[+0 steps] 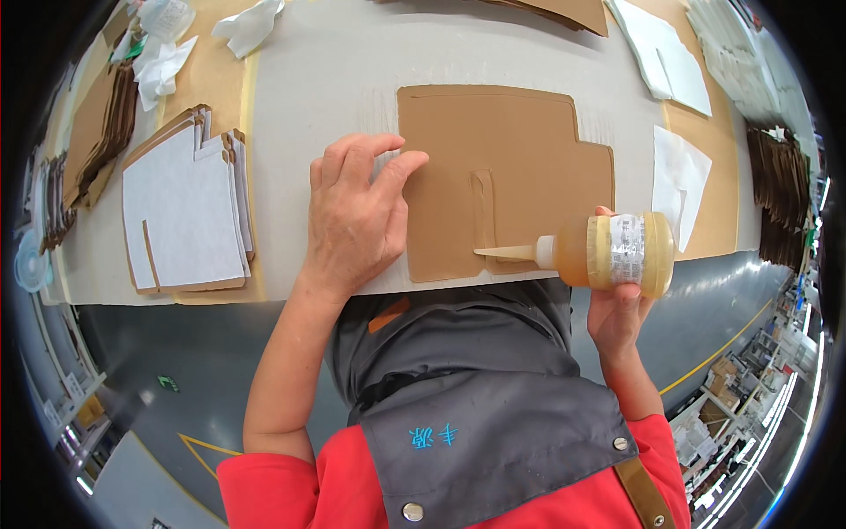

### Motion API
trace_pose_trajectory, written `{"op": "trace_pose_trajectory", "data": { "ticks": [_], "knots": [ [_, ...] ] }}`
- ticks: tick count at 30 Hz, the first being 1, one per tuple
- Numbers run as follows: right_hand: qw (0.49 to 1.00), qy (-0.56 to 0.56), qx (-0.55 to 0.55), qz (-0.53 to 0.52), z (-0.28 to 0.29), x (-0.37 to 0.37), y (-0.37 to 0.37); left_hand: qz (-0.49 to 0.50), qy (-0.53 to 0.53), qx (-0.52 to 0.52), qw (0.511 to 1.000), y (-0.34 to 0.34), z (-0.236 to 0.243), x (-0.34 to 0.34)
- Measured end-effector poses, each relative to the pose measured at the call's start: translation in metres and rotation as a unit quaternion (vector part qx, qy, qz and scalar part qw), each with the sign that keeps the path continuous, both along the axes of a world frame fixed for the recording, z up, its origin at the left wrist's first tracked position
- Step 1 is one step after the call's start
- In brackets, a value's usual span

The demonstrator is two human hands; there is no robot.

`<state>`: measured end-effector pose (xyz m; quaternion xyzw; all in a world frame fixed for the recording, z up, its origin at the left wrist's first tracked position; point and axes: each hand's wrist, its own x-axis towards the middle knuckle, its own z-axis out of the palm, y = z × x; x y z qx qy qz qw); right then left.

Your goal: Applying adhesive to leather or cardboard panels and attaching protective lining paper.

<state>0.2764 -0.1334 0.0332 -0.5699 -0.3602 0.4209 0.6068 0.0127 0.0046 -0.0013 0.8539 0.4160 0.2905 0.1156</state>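
Observation:
A flat brown panel (pixel 529 159), which looks like leather, lies on the table in front of me. It has a stepped upper right corner. A glossy, narrow loop of what looks like glue (pixel 481 207) runs up from its lower edge. My right hand (pixel 617 316) is closed around a squeeze bottle (pixel 601 254) of amber liquid, tipped on its side. The bottle's pointed nozzle aims left, its tip at the lower end of the loop. Beside the panel's left edge, my left hand (pixel 357 207) holds nothing, with thumb and forefinger apart near that edge.
Left of the panel sits a stack of white-faced, brown-edged pieces (pixel 181 207). Brown pieces (pixel 101 132) and crumpled white tissue (pixel 163 70) lie farther left. White sheets (pixel 679 185) rest at the right, with dark brown stacks (pixel 780 194) beyond. The table's front edge (pixel 291 295) borders my apron.

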Motion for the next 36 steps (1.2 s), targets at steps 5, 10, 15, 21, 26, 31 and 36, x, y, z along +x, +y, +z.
{"op": "trace_pose_trajectory", "data": {
  "ticks": [5,10,15,21,26,31,36],
  "knots": [
    [1.0,-0.002,-0.01,0.0,-0.001,0.001,-0.012,0.002,0.004,0.006,1.0,-0.001,0.0,-0.001],
    [1.0,0.012,-0.007,-0.009,-0.004,-0.005,-0.015,0.001,0.003,0.002,1.0,-0.002,0.001,-0.001],
    [0.999,0.034,-0.021,0.007,-0.008,-0.019,-0.01,0.003,-0.002,0.003,1.0,-0.002,0.0,0.0],
    [0.997,0.052,-0.021,0.051,-0.011,-0.038,0.0,0.007,-0.01,-0.003,1.0,0.0,-0.001,0.0],
    [0.955,0.288,-0.067,0.026,0.009,-0.034,0.019,0.05,-0.049,-0.002,0.998,0.002,0.004,-0.003],
    [0.981,0.186,0.024,0.044,0.004,-0.017,0.076,0.113,-0.094,-0.01,0.989,0.004,-0.001,-0.007],
    [0.988,0.103,0.082,0.08,-0.006,-0.018,0.121,0.117,-0.107,-0.038,0.987,0.004,0.0,-0.006]
  ]
}}
